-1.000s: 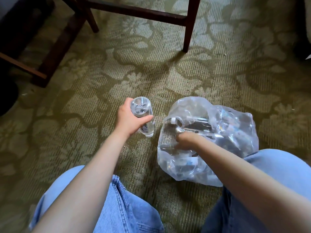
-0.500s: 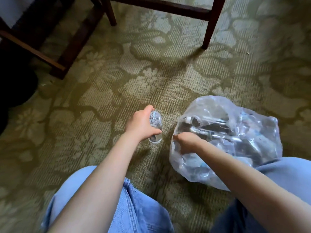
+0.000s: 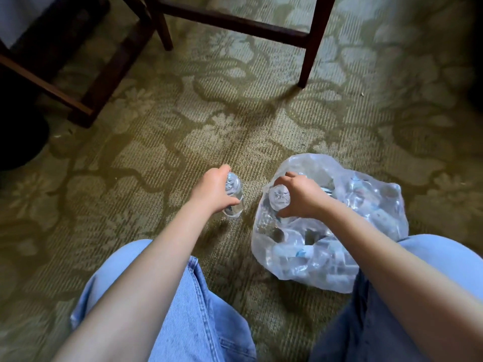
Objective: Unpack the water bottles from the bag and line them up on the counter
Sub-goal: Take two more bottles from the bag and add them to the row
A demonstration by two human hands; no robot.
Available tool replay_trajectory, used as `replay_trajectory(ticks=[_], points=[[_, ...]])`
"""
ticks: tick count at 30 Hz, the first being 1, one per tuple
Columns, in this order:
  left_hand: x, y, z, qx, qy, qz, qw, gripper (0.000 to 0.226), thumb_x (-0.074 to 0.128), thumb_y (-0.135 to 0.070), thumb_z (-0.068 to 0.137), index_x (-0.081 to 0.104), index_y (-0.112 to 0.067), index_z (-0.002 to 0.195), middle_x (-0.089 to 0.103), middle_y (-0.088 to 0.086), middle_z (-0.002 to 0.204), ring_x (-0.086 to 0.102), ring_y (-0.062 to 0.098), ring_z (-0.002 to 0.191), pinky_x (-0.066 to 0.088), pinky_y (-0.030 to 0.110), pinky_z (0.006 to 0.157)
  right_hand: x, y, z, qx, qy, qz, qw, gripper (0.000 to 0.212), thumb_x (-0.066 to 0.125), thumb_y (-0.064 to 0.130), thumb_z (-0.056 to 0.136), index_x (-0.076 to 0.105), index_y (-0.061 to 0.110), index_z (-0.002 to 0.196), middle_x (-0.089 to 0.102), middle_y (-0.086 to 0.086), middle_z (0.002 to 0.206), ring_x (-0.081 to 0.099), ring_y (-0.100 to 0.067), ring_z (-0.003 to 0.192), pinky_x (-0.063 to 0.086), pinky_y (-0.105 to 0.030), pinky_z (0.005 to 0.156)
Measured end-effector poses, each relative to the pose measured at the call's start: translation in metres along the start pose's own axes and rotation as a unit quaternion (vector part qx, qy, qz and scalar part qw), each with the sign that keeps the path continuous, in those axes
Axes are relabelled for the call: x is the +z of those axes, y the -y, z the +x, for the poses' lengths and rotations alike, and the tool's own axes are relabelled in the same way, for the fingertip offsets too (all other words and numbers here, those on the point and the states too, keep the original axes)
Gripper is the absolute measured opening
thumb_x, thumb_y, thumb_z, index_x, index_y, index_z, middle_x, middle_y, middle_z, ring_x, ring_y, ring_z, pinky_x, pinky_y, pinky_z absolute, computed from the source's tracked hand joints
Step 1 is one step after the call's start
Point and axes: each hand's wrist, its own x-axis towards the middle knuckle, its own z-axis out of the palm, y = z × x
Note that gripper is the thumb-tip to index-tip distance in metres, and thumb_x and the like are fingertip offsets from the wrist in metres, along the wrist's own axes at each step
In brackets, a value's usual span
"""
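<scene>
A clear plastic bag (image 3: 371, 205) full of water bottles lies on the patterned carpet at the right, by my right knee. My left hand (image 3: 213, 190) grips one clear water bottle (image 3: 233, 195) just left of the bag; the bottle points down toward the carpet with its base up. My right hand (image 3: 300, 195) is at the bag's mouth, its fingers closed around a second clear bottle (image 3: 279, 197) whose base faces up. Several more bottles show dimly through the plastic.
Green floral carpet (image 3: 156, 152) stretches ahead. Dark wooden chair legs (image 3: 311, 48) and a crossbar stand at the top, more dark wood furniture (image 3: 86, 82) at the upper left. My knees in blue jeans (image 3: 183, 309) fill the bottom.
My left hand has lowered its bottle toward the carpet beside the bag. My right hand has come up out of the bag's mouth with a second bottle in its grip.
</scene>
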Motion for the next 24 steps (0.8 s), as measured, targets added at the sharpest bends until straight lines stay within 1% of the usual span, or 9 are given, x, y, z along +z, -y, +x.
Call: replay_trajectory(ticks=[2,5,8,10,12,15,18,21,24], points=[[-0.013,-0.004,-0.003,-0.003,-0.015,-0.008,1.000,0.065,0.083,-0.035,0.066,0.047,-0.011,0.114,0.056,0.007,0.109,0.053,0.023,0.094,0.044,0.032,0.072,-0.014,0.006,-0.007,0.008,-0.040,0.047,0.998,0.071,0.085,0.030,0.061,0.057,0.011,0.123,0.058,-0.009,0.114,0.058,-0.029,0.102,0.048,-0.036,0.082],[-0.048,-0.016,-0.016,-0.014,-0.035,-0.014,0.999,0.066,0.084,-0.037,0.065,0.048,-0.009,0.113,0.058,0.010,0.110,0.048,0.020,0.086,0.043,0.031,0.069,-0.047,0.025,-0.017,0.018,-0.085,0.086,0.992,0.070,0.086,0.031,0.060,0.057,0.010,0.120,0.058,-0.009,0.112,0.056,-0.028,0.103,0.047,-0.037,0.084],[-0.095,-0.030,-0.040,-0.021,-0.048,-0.023,0.998,0.072,0.084,-0.040,0.064,0.047,-0.010,0.119,0.057,0.011,0.112,0.052,0.023,0.093,0.047,0.034,0.073,-0.095,0.057,-0.032,0.029,-0.107,0.105,0.988,0.064,0.085,0.029,0.065,0.057,0.011,0.120,0.060,-0.007,0.114,0.056,-0.026,0.105,0.046,-0.036,0.085],[-0.129,-0.039,-0.060,-0.022,-0.058,-0.025,0.998,0.078,0.083,-0.043,0.063,0.046,-0.016,0.126,0.057,0.013,0.116,0.055,0.028,0.103,0.048,0.038,0.080,-0.130,0.082,-0.044,0.031,-0.112,0.107,0.987,0.063,0.083,0.028,0.066,0.056,0.013,0.121,0.061,-0.006,0.116,0.056,-0.026,0.106,0.046,-0.034,0.084],[-0.166,-0.046,-0.084,-0.029,-0.066,-0.026,0.997,0.080,0.082,-0.047,0.064,0.046,-0.020,0.130,0.057,0.013,0.118,0.055,0.030,0.108,0.049,0.038,0.084,-0.166,0.110,-0.058,0.030,-0.115,0.106,0.987,0.065,0.083,0.027,0.067,0.054,0.013,0.124,0.060,-0.006,0.119,0.056,-0.026,0.108,0.045,-0.033,0.083],[-0.234,-0.058,-0.130,-0.052,-0.082,-0.028,0.995,0.074,0.080,-0.052,0.062,0.050,-0.020,0.122,0.062,0.009,0.111,0.058,0.028,0.102,0.051,0.037,0.080,-0.229,0.162,-0.087,0.021,-0.113,0.112,0.987,0.069,0.083,0.026,0.068,0.051,0.013,0.128,0.058,-0.006,0.124,0.054,-0.025,0.112,0.044,-0.034,0.087],[-0.307,-0.068,-0.186,-0.076,-0.099,-0.026,0.992,0.071,0.080,-0.055,0.061,0.052,-0.020,0.115,0.065,0.007,0.105,0.061,0.028,0.096,0.054,0.037,0.077,-0.294,0.219,-0.119,-0.002,-0.106,0.102,0.989,0.066,0.083,0.027,0.067,0.053,0.016,0.125,0.059,-0.004,0.120,0.056,-0.025,0.109,0.045,-0.033,0.085],[-0.373,-0.074,-0.242,-0.096,-0.114,-0.031,0.988,0.072,0.080,-0.053,0.062,0.051,-0.021,0.119,0.065,0.008,0.108,0.061,0.029,0.098,0.053,0.037,0.077,-0.350,0.274,-0.150,-0.024,-0.097,0.100,0.990,0.064,0.083,0.029,0.066,0.054,0.016,0.122,0.060,-0.003,0.117,0.057,-0.023,0.105,0.046,-0.033,0.083],[-0.436,-0.076,-0.302,-0.120,-0.134,-0.032,0.983,0.074,0.080,-0.050,0.064,0.049,-0.021,0.124,0.063,0.009,0.112,0.060,0.030,0.102,0.051,0.037,0.078,-0.404,0.331,-0.186,-0.042,-0.094,0.104,0.989,0.066,0.082,0.029,0.067,0.053,0.016,0.124,0.060,-0.002,0.120,0.056,-0.023,0.107,0.044,-0.031,0.084]])
